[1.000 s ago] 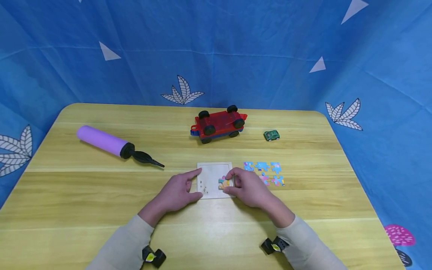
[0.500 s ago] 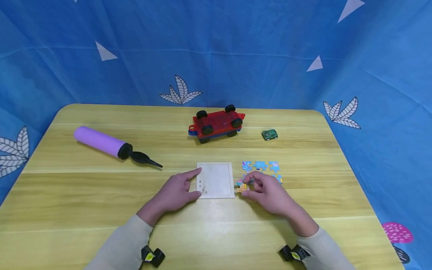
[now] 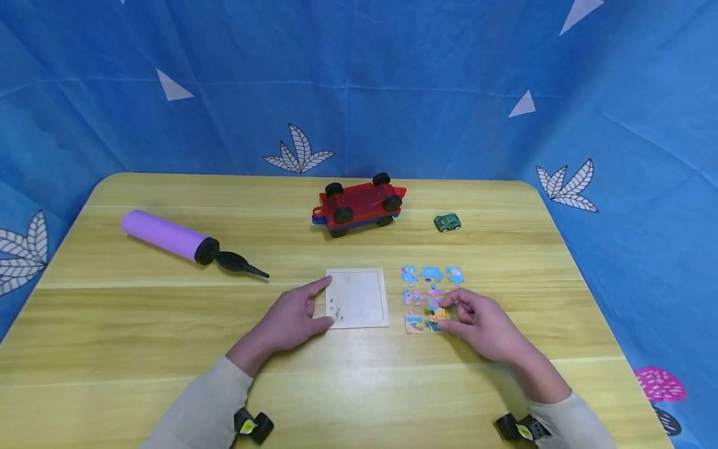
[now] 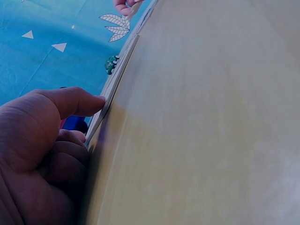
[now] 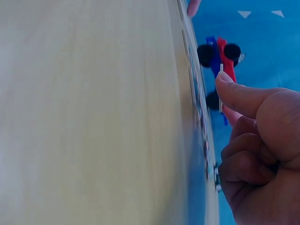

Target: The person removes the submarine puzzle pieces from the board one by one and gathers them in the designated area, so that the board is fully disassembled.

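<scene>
My left hand point(image 3: 294, 315) holds the left side of a white square puzzle tray point(image 3: 357, 298), index finger near its upper corner and thumb at the lower one. From the left wrist, the thumb point(image 4: 89, 103) shows against the tray's thin edge point(image 4: 119, 72). To the right of the tray, my right hand point(image 3: 493, 324) pinches an orange-and-blue jigsaw piece point(image 3: 439, 314) between thumb and index finger, above other pieces. The right wrist view catches that piece edge-on point(image 5: 221, 89). Several flat jigsaw pieces point(image 3: 432, 274) lie in rows on the table; the fingers partly hide some of them.
An upside-down red and blue toy car chassis point(image 3: 359, 204) with black wheels stands at the back. Right of it is a small green toy car point(image 3: 447, 222). A purple hand pump point(image 3: 168, 234) lies on the left of the wooden table point(image 3: 336, 393). Blue cloth point(image 3: 359, 81) hangs behind.
My right hand has carried the jigsaw piece from over the tray rightward to above the rows of pieces. The left hand has stayed at the tray's left side.
</scene>
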A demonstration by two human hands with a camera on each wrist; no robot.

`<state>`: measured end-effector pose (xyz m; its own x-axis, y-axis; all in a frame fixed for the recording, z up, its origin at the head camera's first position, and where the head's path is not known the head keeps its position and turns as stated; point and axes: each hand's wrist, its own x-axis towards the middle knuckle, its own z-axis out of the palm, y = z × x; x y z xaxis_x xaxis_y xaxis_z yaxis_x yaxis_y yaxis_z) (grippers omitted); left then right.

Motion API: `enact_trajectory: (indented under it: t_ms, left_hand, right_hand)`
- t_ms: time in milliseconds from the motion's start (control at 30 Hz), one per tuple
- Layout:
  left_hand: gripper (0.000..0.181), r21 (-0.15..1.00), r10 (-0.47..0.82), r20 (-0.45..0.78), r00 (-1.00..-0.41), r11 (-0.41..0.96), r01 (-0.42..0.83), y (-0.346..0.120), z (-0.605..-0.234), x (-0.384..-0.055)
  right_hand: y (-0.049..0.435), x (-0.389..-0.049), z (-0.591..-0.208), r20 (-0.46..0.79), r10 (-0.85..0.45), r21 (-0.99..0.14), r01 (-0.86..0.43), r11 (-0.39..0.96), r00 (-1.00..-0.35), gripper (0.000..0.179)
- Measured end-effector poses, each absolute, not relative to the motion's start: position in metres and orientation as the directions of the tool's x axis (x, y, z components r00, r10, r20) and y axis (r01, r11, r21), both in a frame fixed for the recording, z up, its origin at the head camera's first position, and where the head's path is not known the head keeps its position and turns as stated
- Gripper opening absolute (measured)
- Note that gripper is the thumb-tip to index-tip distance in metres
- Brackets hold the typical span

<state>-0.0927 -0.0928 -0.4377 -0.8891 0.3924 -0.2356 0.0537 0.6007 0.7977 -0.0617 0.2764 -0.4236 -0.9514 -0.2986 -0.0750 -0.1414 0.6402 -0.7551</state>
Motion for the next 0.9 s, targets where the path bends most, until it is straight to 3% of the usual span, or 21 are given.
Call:
enact_trajectory:
  t_ms: [600,900]
  left_hand:
    - [0.081,0.794,0.386,-0.238,-0.891,0.606,0.05,-0.095,-0.438,-0.095]
    - [0.081,0.8,0.377,-0.248,-0.892,0.6,0.031,-0.094,-0.437,-0.093]
  right_hand:
    - [0.312,-0.058,-0.425,-0.155,-0.312,-0.697,-0.12,0.707,-0.937,0.022]
    - [0.319,-0.057,-0.427,-0.17,-0.32,-0.72,-0.104,0.686,-0.932,0.023]
